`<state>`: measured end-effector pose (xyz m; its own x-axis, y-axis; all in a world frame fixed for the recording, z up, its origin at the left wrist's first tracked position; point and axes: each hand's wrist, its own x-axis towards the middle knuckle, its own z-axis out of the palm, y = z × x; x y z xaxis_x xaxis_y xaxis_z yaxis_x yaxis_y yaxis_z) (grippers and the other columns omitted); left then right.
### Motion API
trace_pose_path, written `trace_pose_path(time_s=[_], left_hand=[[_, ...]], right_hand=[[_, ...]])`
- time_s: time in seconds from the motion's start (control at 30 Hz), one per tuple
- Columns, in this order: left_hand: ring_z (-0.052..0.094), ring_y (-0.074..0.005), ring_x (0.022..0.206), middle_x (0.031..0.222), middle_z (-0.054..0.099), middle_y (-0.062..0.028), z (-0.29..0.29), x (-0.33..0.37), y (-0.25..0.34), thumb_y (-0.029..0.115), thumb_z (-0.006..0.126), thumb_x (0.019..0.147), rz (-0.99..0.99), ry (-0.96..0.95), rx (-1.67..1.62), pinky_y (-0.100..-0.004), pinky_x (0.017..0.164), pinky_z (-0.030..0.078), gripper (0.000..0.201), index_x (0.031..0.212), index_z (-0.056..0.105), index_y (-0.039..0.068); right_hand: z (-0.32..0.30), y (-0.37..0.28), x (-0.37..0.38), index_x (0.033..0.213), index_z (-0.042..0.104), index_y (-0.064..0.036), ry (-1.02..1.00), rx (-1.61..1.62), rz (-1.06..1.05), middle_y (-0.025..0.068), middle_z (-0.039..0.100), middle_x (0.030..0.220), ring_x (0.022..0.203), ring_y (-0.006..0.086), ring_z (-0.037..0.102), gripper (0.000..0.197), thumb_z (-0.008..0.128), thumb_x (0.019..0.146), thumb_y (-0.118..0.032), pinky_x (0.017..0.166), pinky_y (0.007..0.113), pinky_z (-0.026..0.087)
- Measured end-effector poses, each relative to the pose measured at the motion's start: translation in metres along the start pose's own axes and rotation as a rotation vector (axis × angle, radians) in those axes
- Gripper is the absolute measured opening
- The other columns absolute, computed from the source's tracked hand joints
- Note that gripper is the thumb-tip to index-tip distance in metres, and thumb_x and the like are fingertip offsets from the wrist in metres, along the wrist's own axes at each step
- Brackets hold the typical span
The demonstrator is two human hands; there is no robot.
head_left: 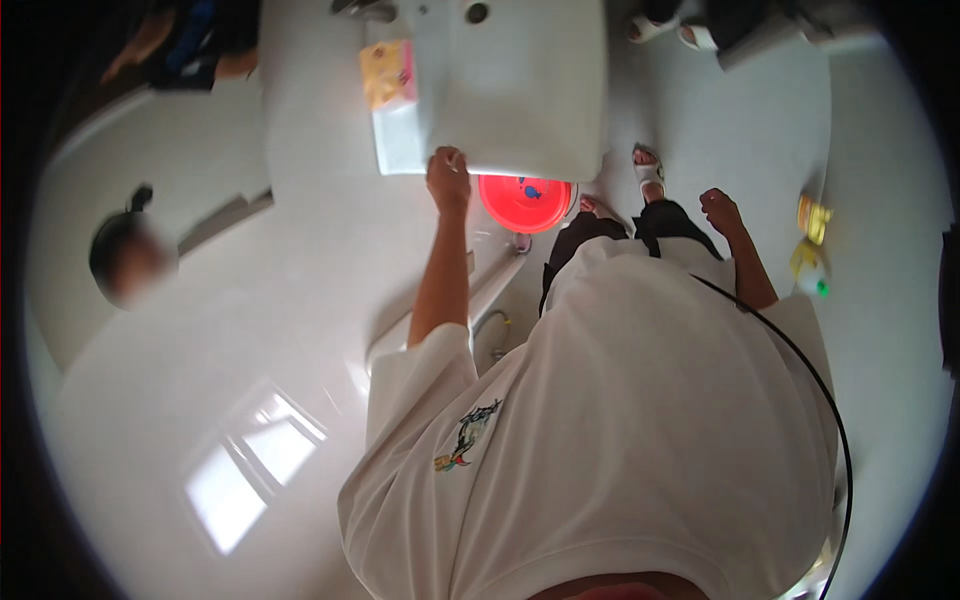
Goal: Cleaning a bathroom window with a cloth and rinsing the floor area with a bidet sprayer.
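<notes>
Fingers (439, 157) of our left hand (449, 182) are curled inward at the front edge of the washbasin (520, 110); a small pale patch shows among them, and we cannot tell whether they grip something or touch the rim. Our right hand (720, 210) hangs apart from it, its fingers loosely bent, how tightly we cannot make out. The washbasin before us is white, smooth and glossy, with straight edges and a round, dark drain hole (476, 13). On its left ledge, beyond our left hand, rests a soft, rectangular packet (387, 76), yellow with a pink edge. Below the front edge, just beside our left hand, we see a round red tub (520, 208) of shiny material, bearing blue shapes. Farther right lie crinkled yellow packs (812, 220). Our loose white shirt (640, 420) falls in soft folds, crossed by a thin black cable (815, 365).
</notes>
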<state>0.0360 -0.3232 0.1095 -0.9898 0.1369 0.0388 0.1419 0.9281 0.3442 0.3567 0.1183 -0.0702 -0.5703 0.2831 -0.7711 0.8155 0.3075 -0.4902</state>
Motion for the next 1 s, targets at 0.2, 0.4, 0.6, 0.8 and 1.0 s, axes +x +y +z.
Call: trace_pose_path(time_s=[0.2, 0.4, 0.6, 0.8, 1.0], left_hand=[[0.070, -0.0278, 0.094, 0.098, 0.072, -0.0101, -0.001, 0.055, -0.068, 0.016, 0.075, 0.082, -0.345, 0.098, -0.013, -0.0392, 0.085, 0.054, 0.022, 0.100, 0.067, 0.007], [0.070, -0.0307, 0.094, 0.100, 0.073, -0.0122, -0.014, 0.056, -0.131, 0.024, 0.071, 0.085, -0.438, 0.205, 0.030, -0.0411, 0.086, 0.054, 0.022, 0.102, 0.069, 0.010], [0.067, -0.0376, 0.096, 0.098, 0.071, -0.0157, -0.021, 0.064, -0.125, 0.022, 0.070, 0.085, -0.516, 0.309, -0.106, -0.0471, 0.085, 0.054, 0.020, 0.098, 0.066, 0.007], [0.067, -0.0443, 0.088, 0.096, 0.069, -0.0216, 0.007, 0.030, -0.039, 0.026, 0.054, 0.092, -0.409, -0.028, -0.192, -0.0518, 0.083, 0.054, 0.025, 0.088, 0.065, 0.003], [0.063, -0.0413, 0.084, 0.088, 0.063, -0.0192, 0.042, -0.052, 0.108, 0.014, 0.067, 0.085, -0.144, -0.074, -0.340, -0.0504, 0.074, 0.052, 0.014, 0.089, 0.060, 0.002]], right_hand=[[-0.076, -0.003, 0.057, 0.103, 0.065, -0.0088, 0.034, -0.142, -0.224, 0.0046, 0.068, 0.079, 0.064, 0.0153, 0.062, 0.027, 0.053, 0.098, -0.033, 0.062, 0.032, 0.051], [-0.079, -0.025, 0.049, 0.106, 0.065, -0.0045, -0.083, -0.224, -0.131, 0.0088, 0.070, 0.086, 0.071, 0.0167, 0.064, 0.027, 0.056, 0.095, -0.027, 0.062, 0.032, 0.053], [-0.043, -0.067, 0.013, 0.100, 0.065, -0.0057, -0.200, -0.274, -0.039, 0.0075, 0.069, 0.080, 0.070, 0.0165, 0.065, 0.027, 0.061, 0.093, -0.031, 0.062, 0.033, 0.054], [-0.026, -0.136, -0.001, 0.108, 0.066, -0.0076, -0.151, -0.658, -0.284, 0.0188, 0.072, 0.101, 0.094, 0.0359, 0.068, 0.032, 0.054, 0.095, -0.034, 0.085, 0.044, 0.054], [-0.050, -0.175, 0.024, 0.106, 0.068, -0.0046, -0.144, -0.615, -0.297, 0.0211, 0.070, 0.107, 0.102, 0.0392, 0.066, 0.038, 0.054, 0.094, -0.037, 0.091, 0.047, 0.051]])
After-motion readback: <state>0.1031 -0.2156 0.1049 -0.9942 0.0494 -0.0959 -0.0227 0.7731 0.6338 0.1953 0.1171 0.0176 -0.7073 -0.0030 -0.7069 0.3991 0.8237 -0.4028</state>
